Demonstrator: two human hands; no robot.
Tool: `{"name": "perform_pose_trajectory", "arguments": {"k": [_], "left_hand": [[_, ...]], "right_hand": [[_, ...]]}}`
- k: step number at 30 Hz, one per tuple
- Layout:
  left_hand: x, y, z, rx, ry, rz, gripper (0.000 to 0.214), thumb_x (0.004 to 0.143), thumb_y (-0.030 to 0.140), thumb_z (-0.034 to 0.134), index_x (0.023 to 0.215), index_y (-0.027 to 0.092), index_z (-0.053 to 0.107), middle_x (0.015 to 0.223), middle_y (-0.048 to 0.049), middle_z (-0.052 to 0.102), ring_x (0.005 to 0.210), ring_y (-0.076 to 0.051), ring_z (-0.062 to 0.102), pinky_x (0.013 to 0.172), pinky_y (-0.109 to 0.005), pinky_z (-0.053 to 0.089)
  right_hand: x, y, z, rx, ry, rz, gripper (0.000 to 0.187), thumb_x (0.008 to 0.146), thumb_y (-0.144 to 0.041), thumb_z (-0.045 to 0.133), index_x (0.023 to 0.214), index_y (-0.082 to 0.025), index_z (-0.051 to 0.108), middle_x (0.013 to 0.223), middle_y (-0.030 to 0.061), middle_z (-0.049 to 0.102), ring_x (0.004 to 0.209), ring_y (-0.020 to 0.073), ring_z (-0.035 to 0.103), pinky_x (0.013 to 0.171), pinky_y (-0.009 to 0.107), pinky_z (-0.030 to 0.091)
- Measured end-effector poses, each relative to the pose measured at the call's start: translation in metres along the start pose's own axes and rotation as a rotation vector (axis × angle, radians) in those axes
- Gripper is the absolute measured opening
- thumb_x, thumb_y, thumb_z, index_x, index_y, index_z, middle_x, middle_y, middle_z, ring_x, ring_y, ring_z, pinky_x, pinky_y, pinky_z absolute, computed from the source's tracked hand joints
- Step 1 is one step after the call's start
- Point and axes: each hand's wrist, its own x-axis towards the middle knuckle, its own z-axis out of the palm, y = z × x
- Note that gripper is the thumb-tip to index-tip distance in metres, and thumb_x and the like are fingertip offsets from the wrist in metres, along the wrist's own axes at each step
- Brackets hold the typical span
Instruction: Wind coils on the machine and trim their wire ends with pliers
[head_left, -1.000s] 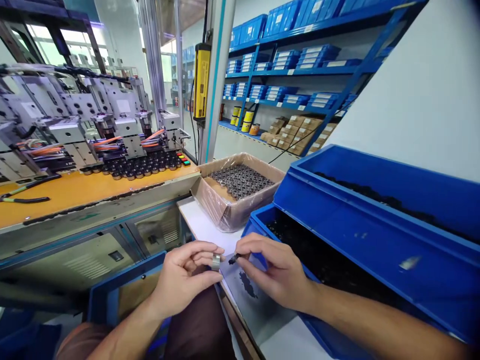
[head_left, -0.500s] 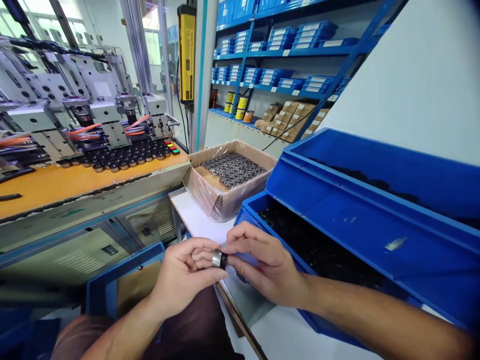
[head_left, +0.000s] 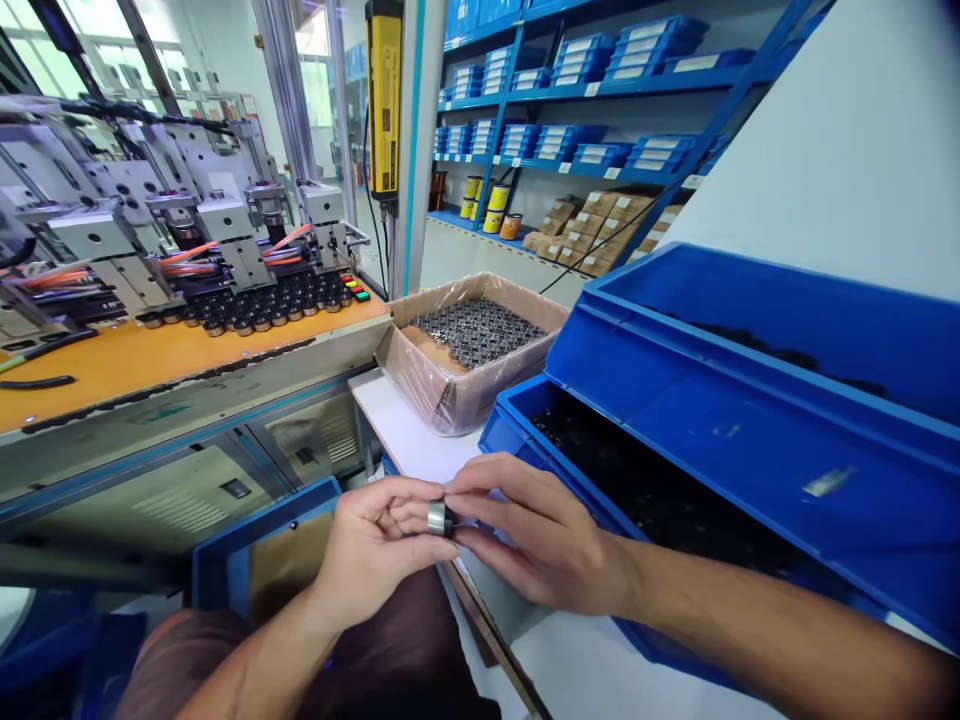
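My left hand (head_left: pixel 375 545) pinches a small silver metal ring (head_left: pixel 436 517) between thumb and fingers, low in the middle of the view. My right hand (head_left: pixel 536 540) meets it from the right, fingertips pressing a small black part (head_left: pixel 448 521) against the ring's end. Both hands hover over the front edge of a white table (head_left: pixel 405 440), just in front of the lower blue bin (head_left: pixel 525 435) holding several black parts.
A plastic-lined cardboard box (head_left: pixel 420 385) of metal pieces stands behind the hands. A second blue bin (head_left: pixel 750 300) stacks above the lower one on the right. An orange-topped machine bench (head_left: pixel 150 360) with fixtures lies left. A blue crate (head_left: pixel 232 565) sits near my knee. Blue shelving is behind.
My right hand brought the black part up to the silver ring; the two were apart a second ago and now touch. The camera shifted slightly.
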Motion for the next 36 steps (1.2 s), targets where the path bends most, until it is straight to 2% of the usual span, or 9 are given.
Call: {"name": "perform_pose_trajectory", "arguments": {"k": [8, 14, 18, 22, 25, 27, 31, 34, 36], "left_hand": [[0.001, -0.001, -0.003, 0.017, 0.045, -0.029, 0.043, 0.053, -0.002, 0.087, 0.088, 0.02, 0.079, 0.08, -0.0018, 0.08, 0.073, -0.011, 0.074, 0.072, -0.014, 0.059], [0.002, 0.0, -0.005, 0.087, 0.046, -0.007, 0.039, 0.058, 0.001, 0.086, 0.09, 0.021, 0.079, 0.08, -0.0024, 0.08, 0.071, -0.011, 0.075, 0.071, -0.015, 0.058], [0.004, -0.001, -0.011, 0.22, 0.076, 0.052, 0.04, 0.059, 0.003, 0.086, 0.094, 0.022, 0.078, 0.082, -0.0024, 0.08, 0.071, -0.011, 0.074, 0.068, -0.012, 0.057], [0.005, -0.007, -0.021, 0.316, 0.1, 0.079, 0.032, 0.069, 0.01, 0.082, 0.098, 0.023, 0.077, 0.087, -0.0023, 0.08, 0.078, -0.011, 0.075, 0.072, -0.013, 0.056], [0.004, -0.018, -0.017, 0.273, 0.119, 0.041, 0.027, 0.076, 0.014, 0.078, 0.101, 0.023, 0.074, 0.088, -0.0024, 0.079, 0.081, -0.012, 0.075, 0.074, -0.015, 0.056], [0.003, -0.026, -0.009, 0.198, 0.147, 0.055, 0.024, 0.078, 0.016, 0.077, 0.1, 0.023, 0.073, 0.087, -0.0017, 0.079, 0.08, -0.011, 0.074, 0.072, -0.014, 0.056], [0.004, -0.026, 0.004, 0.16, 0.142, 0.216, 0.034, 0.073, 0.016, 0.081, 0.104, 0.028, 0.073, 0.097, -0.0019, 0.079, 0.089, -0.014, 0.075, 0.078, -0.017, 0.057], [0.003, -0.015, -0.001, 0.399, 0.055, 0.409, 0.043, 0.068, 0.015, 0.084, 0.107, 0.03, 0.075, 0.103, -0.005, 0.079, 0.094, -0.018, 0.074, 0.084, -0.023, 0.058], [0.0, -0.01, -0.006, 0.585, 0.013, 0.491, 0.037, 0.067, 0.015, 0.085, 0.102, 0.027, 0.078, 0.102, -0.007, 0.079, 0.092, -0.02, 0.075, 0.084, -0.027, 0.058]], "right_hand": [[-0.004, 0.005, -0.002, -0.082, -0.076, -0.13, 0.025, 0.089, -0.003, 0.056, 0.114, -0.003, 0.06, 0.101, 0.016, 0.063, 0.099, 0.0232, 0.06, 0.078, 0.036, 0.059], [0.0, 0.009, -0.006, -0.257, -0.144, -0.303, 0.03, 0.097, -0.009, 0.037, 0.109, 0.003, 0.062, 0.1, 0.0181, 0.065, 0.098, 0.0273, 0.062, 0.076, 0.037, 0.058], [0.004, 0.013, -0.001, -0.257, -0.108, -0.235, 0.027, 0.097, -0.01, 0.039, 0.105, 0.0, 0.063, 0.09, 0.0135, 0.065, 0.085, 0.0219, 0.062, 0.071, 0.033, 0.055], [0.006, 0.018, 0.003, -0.322, -0.09, -0.227, 0.025, 0.098, -0.016, 0.043, 0.101, -0.004, 0.065, 0.086, 0.0105, 0.064, 0.078, 0.0199, 0.059, 0.061, 0.03, 0.05], [0.006, 0.019, 0.002, -0.408, -0.061, -0.233, 0.025, 0.098, -0.024, 0.05, 0.093, -0.006, 0.066, 0.078, 0.0081, 0.062, 0.07, 0.0192, 0.057, 0.055, 0.031, 0.047], [0.005, 0.017, 0.002, -0.433, -0.053, -0.234, 0.024, 0.098, -0.02, 0.047, 0.094, -0.005, 0.066, 0.076, 0.0083, 0.061, 0.067, 0.019, 0.057, 0.054, 0.031, 0.047], [-0.002, 0.007, 0.002, -0.322, -0.005, -0.187, 0.024, 0.095, -0.009, 0.043, 0.108, 0.001, 0.061, 0.094, 0.0158, 0.066, 0.089, 0.0229, 0.064, 0.071, 0.036, 0.057], [-0.009, -0.002, 0.001, -0.232, 0.044, -0.117, 0.024, 0.092, -0.004, 0.049, 0.113, -0.003, 0.059, 0.103, 0.0157, 0.068, 0.105, 0.0218, 0.063, 0.089, 0.035, 0.057], [-0.014, -0.004, 0.0, -0.214, 0.022, -0.056, 0.024, 0.092, -0.004, 0.051, 0.114, -0.006, 0.06, 0.103, 0.0133, 0.069, 0.105, 0.0192, 0.064, 0.092, 0.031, 0.058]]}}
